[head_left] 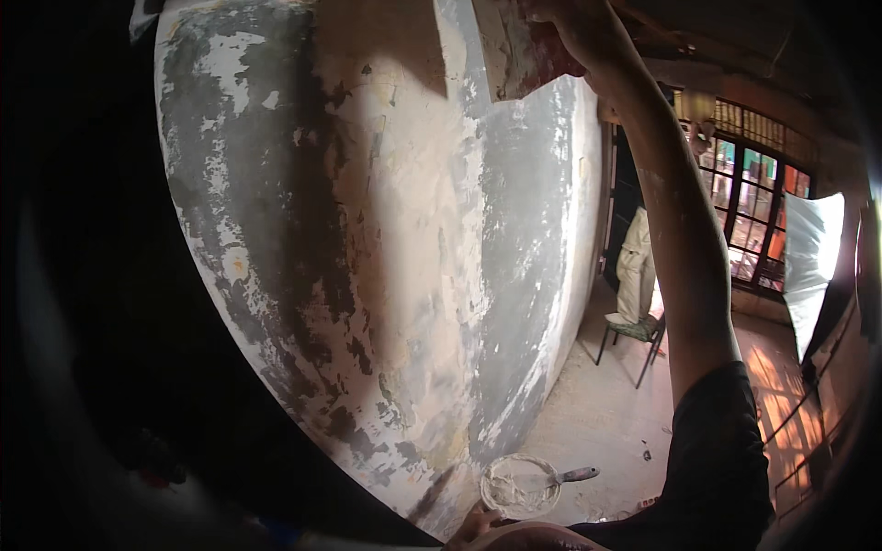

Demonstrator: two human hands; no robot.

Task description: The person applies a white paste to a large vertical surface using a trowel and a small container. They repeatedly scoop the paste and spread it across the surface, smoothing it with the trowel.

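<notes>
Patchy wall (423, 230) fills the middle of your view, grey with pale filler smeared unevenly down it. Right of it, on the light floor (597, 404), stands a chair (634, 329) with pale cloth over it. Up top, your right hand (579, 29) grips a smeared flat blade (496, 55); whether it touches the wall, I can't tell. Below sits a round tub (484, 485) of pale paste, your left hand (475, 527) at its rim, grip unclear. Across the paste lies a knife (577, 474)
</notes>
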